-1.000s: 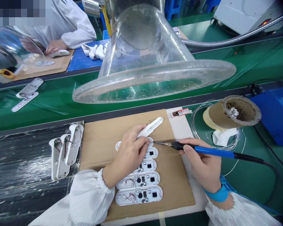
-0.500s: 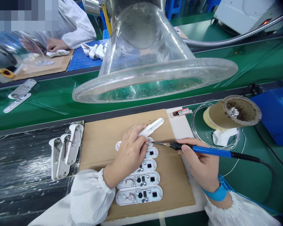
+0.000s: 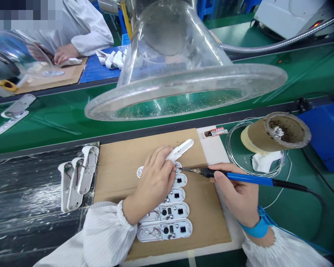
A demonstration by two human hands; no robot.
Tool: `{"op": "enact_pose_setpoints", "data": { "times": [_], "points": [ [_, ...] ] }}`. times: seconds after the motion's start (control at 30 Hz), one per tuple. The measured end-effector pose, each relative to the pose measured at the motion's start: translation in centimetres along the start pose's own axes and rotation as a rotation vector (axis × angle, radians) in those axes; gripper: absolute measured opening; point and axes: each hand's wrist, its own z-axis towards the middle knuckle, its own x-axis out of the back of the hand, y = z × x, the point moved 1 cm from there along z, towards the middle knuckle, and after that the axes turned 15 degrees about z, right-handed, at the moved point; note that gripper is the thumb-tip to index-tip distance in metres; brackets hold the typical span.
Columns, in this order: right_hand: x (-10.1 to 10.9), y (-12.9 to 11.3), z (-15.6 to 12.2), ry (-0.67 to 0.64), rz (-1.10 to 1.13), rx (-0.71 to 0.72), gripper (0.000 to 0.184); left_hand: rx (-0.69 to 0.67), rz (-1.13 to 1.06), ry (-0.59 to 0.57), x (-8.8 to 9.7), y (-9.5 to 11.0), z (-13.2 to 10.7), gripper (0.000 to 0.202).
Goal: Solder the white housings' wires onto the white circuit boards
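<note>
Change since half a second ago: the two white strips (image 3: pixel 13 111) on the green belt (image 3: pixel 58 118) have drifted further toward 9 o'clock. Both hands hold the same posture as before, and the iron's tip stays on the same joint.

Pose: my view has the left hand (image 3: pixel 156 178) lying palm-down over the upper boards. Its fingers are curled shut on a white shell (image 3: pixel 180 149) that sticks out toward 1 o'clock. The right hand (image 3: pixel 239 196) comes in from 4 o'clock, closed pen-style around the soldering iron (image 3: pixel 247 178). The iron's tip touches the top board (image 3: pixel 140 171), just beside the left fingertips.

Count:
- five circuit boards (image 3: pixel 164 230) in a column on the cardboard pad (image 3: pixel 119 167)
- three white housings (image 3: pixel 78 178) at 9 o'clock of the pad
- one solder spool (image 3: pixel 278 133) at 2 o'clock
- one clear hood (image 3: pixel 183 85) at 12 o'clock
</note>
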Motion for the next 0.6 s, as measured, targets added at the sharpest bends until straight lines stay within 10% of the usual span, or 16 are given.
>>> {"op": "enact_pose_setpoints", "data": {
  "times": [0.6],
  "points": [
    [-0.56,-0.66,0.11,0.075,0.052,-0.031,0.012,-0.001,0.105,0.034,0.02,0.78,0.05,0.016]
  ]
}}
